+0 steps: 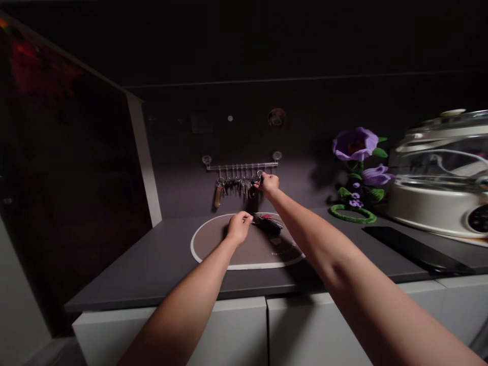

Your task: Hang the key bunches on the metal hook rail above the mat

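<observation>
A clear hook rail (243,166) is fixed to the dark wall, with several bunches of keys (244,187) hanging from it. A brown key fob (218,195) hangs at its left end. My right hand (269,184) is closed at the rail's right end, pinching a key ring (260,174) by the hooks. Lower down, my left hand (239,227) is closed in a pinch above the mat; what its fingertips hold, if anything, I cannot make out. Just right of them lies a dark bundle (270,224) with a bit of red, its details lost in shadow.
A grey-brown mat (213,250) with a white rim lies on the dark counter (145,269). To the right stand purple knitted-looking flowers (356,145), a black flat object (412,246) and a cream appliance with a clear cover (430,203). White cabinet doors (236,325) are below.
</observation>
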A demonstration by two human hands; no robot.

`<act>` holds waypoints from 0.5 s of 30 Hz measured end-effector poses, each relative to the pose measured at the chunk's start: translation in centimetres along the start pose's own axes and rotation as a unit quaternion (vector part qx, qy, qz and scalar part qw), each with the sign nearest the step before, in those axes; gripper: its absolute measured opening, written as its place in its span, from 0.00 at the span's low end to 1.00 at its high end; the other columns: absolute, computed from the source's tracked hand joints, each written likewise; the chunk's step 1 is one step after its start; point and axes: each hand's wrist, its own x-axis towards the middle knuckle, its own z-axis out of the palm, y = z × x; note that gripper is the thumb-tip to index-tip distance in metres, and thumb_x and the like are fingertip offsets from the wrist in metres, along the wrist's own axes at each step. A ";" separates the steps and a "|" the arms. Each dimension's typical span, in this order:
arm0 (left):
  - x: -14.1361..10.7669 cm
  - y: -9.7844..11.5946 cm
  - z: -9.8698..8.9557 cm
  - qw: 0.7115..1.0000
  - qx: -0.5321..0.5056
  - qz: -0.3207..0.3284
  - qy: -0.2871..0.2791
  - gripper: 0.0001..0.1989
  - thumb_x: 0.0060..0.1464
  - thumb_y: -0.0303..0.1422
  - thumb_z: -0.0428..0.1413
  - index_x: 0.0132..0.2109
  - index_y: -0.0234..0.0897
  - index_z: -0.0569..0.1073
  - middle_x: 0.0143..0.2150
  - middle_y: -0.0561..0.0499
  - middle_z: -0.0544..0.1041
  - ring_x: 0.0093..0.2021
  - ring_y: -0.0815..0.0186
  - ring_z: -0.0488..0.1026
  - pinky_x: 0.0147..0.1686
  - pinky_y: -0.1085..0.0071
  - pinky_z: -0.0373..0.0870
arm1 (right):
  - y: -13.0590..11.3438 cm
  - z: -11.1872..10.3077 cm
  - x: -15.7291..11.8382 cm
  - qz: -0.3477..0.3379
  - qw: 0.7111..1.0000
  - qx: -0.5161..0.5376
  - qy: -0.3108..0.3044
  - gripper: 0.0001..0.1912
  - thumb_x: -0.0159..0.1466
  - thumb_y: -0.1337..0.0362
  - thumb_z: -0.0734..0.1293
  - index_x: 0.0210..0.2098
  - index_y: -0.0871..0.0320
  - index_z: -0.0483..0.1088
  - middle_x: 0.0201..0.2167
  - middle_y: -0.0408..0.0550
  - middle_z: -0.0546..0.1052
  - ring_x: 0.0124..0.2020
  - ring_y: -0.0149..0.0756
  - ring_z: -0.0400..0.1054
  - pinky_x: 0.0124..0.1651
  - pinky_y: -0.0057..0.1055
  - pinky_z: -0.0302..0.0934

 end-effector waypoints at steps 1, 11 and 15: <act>0.0 0.0 0.0 1.000 0.001 0.002 -0.001 0.05 0.49 0.29 0.51 0.29 0.34 0.71 0.25 0.51 0.73 0.28 0.69 0.69 0.32 0.74 0.65 | 0.1 0.0 0.1 0.001 1.000 -0.003 0.003 0.09 0.62 0.67 0.59 0.25 0.60 0.58 0.13 0.36 0.62 0.14 0.25 0.63 0.20 0.27 0.67; 0.1 -0.3 0.0 1.000 -0.004 0.001 -0.004 0.06 0.49 0.30 0.51 0.28 0.34 0.70 0.25 0.52 0.73 0.27 0.70 0.68 0.30 0.74 0.63 | 1.1 -1.1 0.0 -0.007 1.000 -0.025 -0.010 0.07 0.60 0.67 0.61 0.26 0.59 0.59 0.15 0.35 0.63 0.15 0.23 0.62 0.20 0.22 0.63; 0.1 -0.4 0.0 1.000 -0.003 -0.002 -0.001 0.05 0.49 0.30 0.51 0.29 0.34 0.70 0.24 0.52 0.72 0.27 0.70 0.68 0.30 0.74 0.63 | 1.4 -1.5 0.0 -0.011 0.999 -0.027 -0.028 0.07 0.60 0.68 0.61 0.26 0.59 0.60 0.15 0.35 0.63 0.15 0.23 0.61 0.21 0.22 0.62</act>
